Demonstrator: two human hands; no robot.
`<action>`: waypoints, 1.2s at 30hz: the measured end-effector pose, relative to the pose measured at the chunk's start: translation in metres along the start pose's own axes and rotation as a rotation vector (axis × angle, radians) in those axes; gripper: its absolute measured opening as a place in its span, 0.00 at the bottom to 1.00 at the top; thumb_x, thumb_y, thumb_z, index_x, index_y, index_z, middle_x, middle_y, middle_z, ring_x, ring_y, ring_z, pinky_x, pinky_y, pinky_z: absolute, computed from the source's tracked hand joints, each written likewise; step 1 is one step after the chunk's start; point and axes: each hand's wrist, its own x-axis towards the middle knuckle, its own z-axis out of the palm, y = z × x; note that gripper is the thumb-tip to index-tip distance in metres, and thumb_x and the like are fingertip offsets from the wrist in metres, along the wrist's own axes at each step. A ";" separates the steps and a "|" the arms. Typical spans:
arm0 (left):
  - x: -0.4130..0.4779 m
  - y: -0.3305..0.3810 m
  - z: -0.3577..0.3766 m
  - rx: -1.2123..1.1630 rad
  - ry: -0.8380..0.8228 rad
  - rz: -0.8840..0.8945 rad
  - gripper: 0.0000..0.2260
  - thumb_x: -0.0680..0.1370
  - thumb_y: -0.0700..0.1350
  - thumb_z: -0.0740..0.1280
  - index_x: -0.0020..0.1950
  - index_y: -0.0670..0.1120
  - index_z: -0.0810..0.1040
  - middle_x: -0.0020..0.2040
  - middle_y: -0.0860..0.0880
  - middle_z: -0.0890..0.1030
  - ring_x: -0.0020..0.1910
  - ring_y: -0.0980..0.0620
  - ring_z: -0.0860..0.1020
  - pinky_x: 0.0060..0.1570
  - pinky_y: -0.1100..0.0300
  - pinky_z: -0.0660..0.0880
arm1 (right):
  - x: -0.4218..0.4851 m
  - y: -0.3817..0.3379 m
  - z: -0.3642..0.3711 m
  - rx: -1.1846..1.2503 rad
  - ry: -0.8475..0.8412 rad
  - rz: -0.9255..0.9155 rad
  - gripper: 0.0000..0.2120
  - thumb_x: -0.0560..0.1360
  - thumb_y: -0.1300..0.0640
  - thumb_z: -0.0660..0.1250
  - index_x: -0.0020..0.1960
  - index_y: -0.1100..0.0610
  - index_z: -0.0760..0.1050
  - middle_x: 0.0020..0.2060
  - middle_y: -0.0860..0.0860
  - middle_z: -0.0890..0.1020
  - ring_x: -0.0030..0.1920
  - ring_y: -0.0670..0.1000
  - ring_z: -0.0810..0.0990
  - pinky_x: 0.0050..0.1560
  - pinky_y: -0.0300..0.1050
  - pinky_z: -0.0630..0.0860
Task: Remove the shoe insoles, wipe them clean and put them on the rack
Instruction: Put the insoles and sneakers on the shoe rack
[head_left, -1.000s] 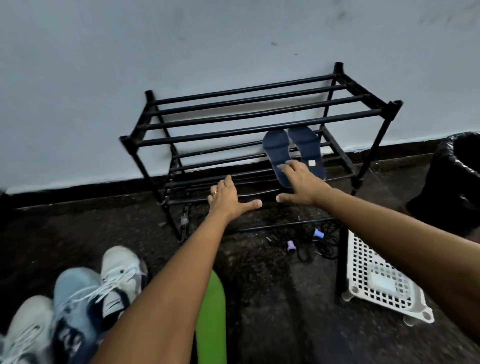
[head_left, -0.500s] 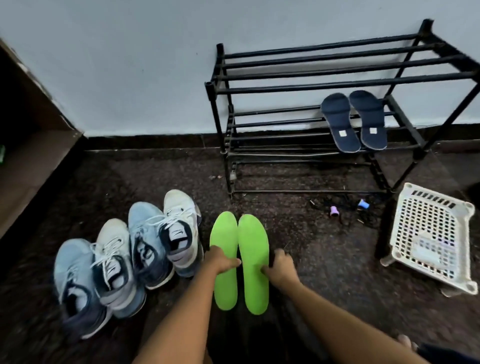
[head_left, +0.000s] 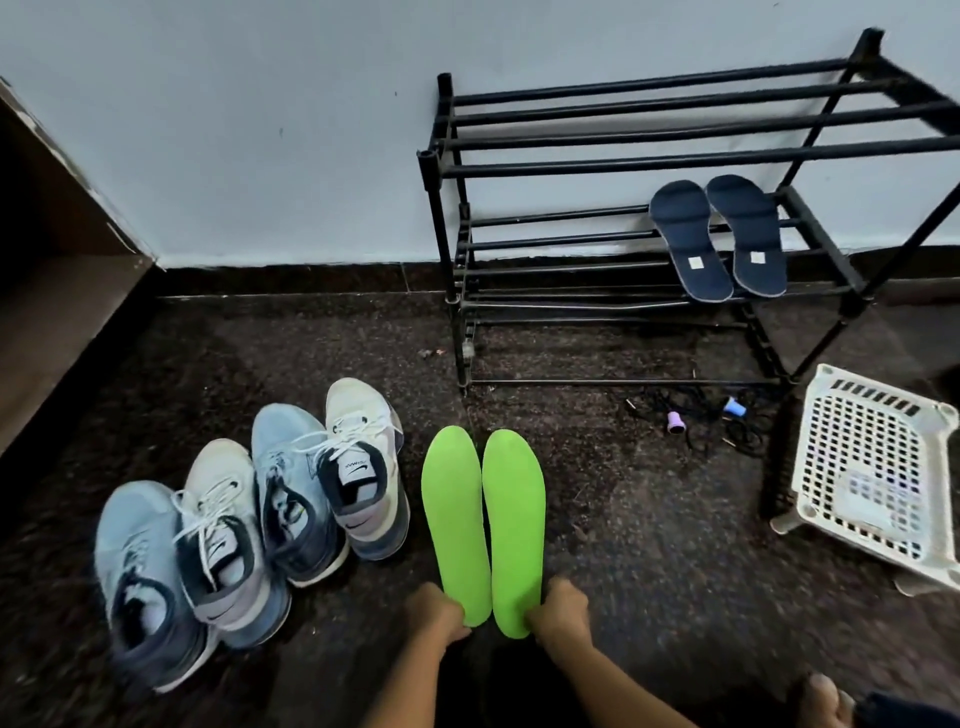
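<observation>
The left hand (head_left: 434, 616) curls round the heel end of the left green insole (head_left: 456, 519), and the right hand (head_left: 561, 610) grips the heel of the right green insole (head_left: 514, 525). Both insoles lie flat, side by side on the floor (head_left: 649, 519). Four shoes (head_left: 249, 519) crowd their left edge. Open floor runs ahead to the rack (head_left: 623, 166), where two navy insoles (head_left: 717, 239) rest on a lower shelf.

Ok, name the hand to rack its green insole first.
Probably right: the right hand grips the right green insole, nearer the rack; the left hand holds the left green insole, farther off.
</observation>
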 end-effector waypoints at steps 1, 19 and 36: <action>0.001 0.000 -0.001 -0.003 -0.005 0.009 0.14 0.70 0.27 0.67 0.55 0.33 0.74 0.54 0.40 0.75 0.47 0.41 0.80 0.31 0.52 0.81 | 0.001 0.002 0.000 0.035 -0.006 -0.018 0.10 0.69 0.63 0.64 0.50 0.61 0.76 0.49 0.59 0.81 0.50 0.57 0.81 0.50 0.46 0.76; -0.131 0.168 -0.040 -0.189 -0.036 0.400 0.10 0.75 0.26 0.62 0.55 0.32 0.75 0.60 0.40 0.74 0.44 0.44 0.82 0.24 0.66 0.75 | -0.052 -0.075 -0.175 0.481 0.220 -0.267 0.09 0.67 0.72 0.63 0.36 0.59 0.72 0.35 0.57 0.80 0.24 0.47 0.77 0.24 0.37 0.76; -0.136 0.344 -0.072 -0.170 -0.047 0.553 0.14 0.76 0.25 0.62 0.61 0.34 0.70 0.68 0.39 0.67 0.53 0.39 0.81 0.20 0.61 0.76 | 0.010 -0.194 -0.276 0.343 0.289 -0.324 0.05 0.70 0.67 0.69 0.36 0.61 0.75 0.30 0.55 0.78 0.29 0.51 0.78 0.23 0.33 0.72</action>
